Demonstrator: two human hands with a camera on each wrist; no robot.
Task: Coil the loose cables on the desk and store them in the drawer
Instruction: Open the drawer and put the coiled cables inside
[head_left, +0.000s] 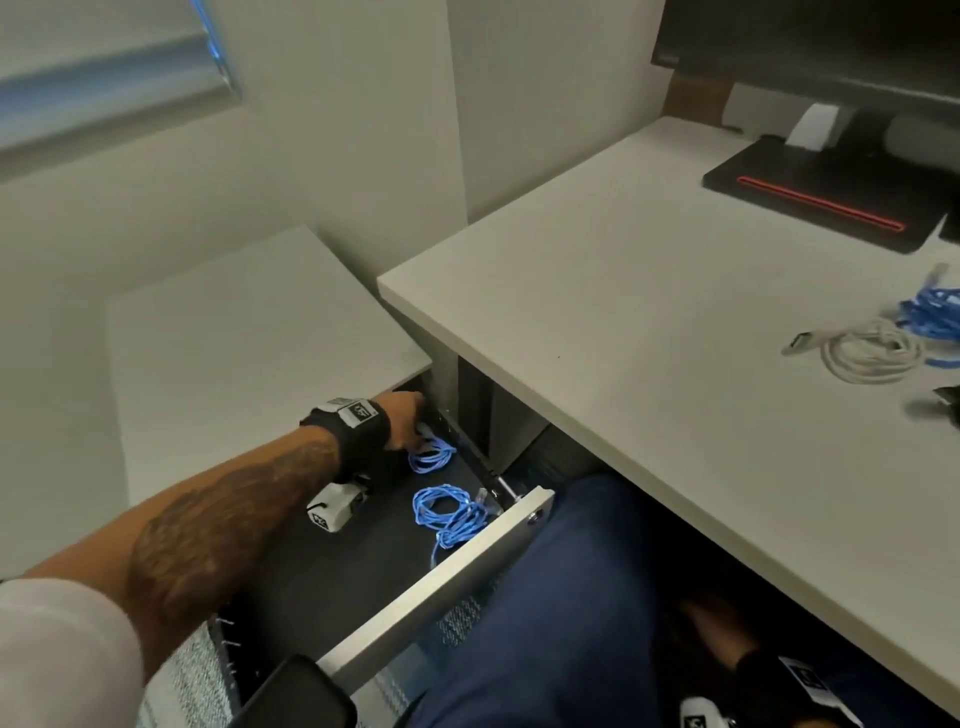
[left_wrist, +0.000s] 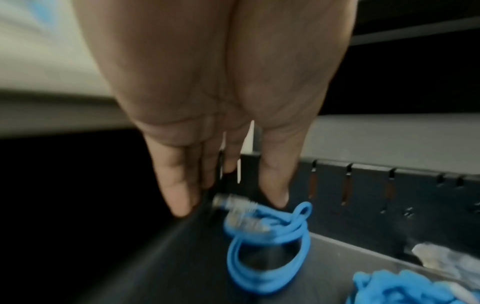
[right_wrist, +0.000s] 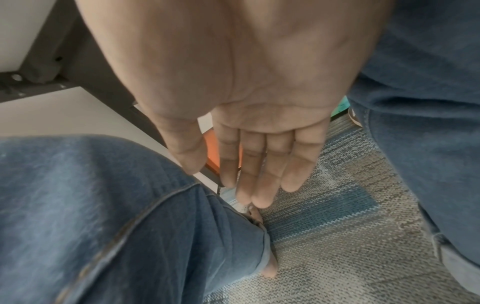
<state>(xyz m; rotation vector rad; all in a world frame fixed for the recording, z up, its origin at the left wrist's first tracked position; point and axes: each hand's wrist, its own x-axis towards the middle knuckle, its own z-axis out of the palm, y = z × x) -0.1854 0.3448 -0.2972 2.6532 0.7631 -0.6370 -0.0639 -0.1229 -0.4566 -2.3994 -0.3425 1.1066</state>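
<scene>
My left hand (head_left: 405, 423) reaches deep into the open drawer (head_left: 436, 587), beside a small blue coiled cable (head_left: 432, 457). Seen from the left wrist, the fingers (left_wrist: 182, 197) hang straight and apart just above that blue coil (left_wrist: 267, 253) and its clear plug, holding nothing. A second blue coil (head_left: 449, 514) lies nearer the drawer front. On the desk (head_left: 649, 322) at the right lie a white coiled cable (head_left: 867, 356) and a loose blue cable (head_left: 930, 312). My right hand (right_wrist: 259, 164) hangs open under the desk between my knees, empty.
A black monitor stand (head_left: 826, 192) with a red stripe stands at the desk's back right. A low white cabinet top (head_left: 249, 353) lies left of the drawer. My jeans-clad legs (right_wrist: 103, 216) and patterned carpet (right_wrist: 337, 226) fill the space below the desk.
</scene>
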